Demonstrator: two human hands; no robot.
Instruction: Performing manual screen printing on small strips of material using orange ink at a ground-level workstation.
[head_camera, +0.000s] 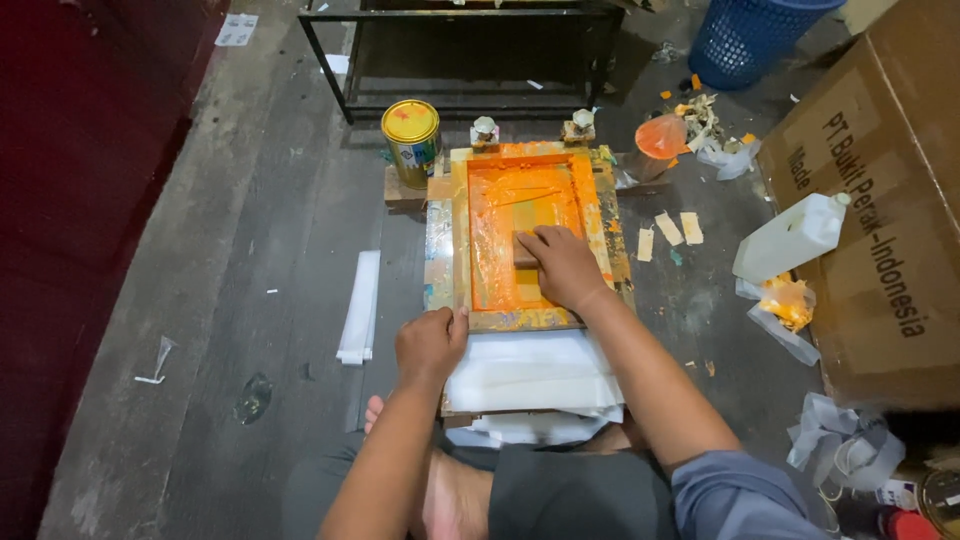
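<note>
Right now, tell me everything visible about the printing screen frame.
The printing screen frame is a wooden rectangle lying flat on the floor, smeared with orange ink, its mesh coated orange. Two clamps hold its far edge. The left hand presses its near left corner; the right hand rests on the mesh over a small block. White sheets lie beneath.

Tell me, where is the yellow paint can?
In the head view, the yellow paint can stands on the floor at the far left corner of the orange printing frame, ahead of the left hand.
</note>
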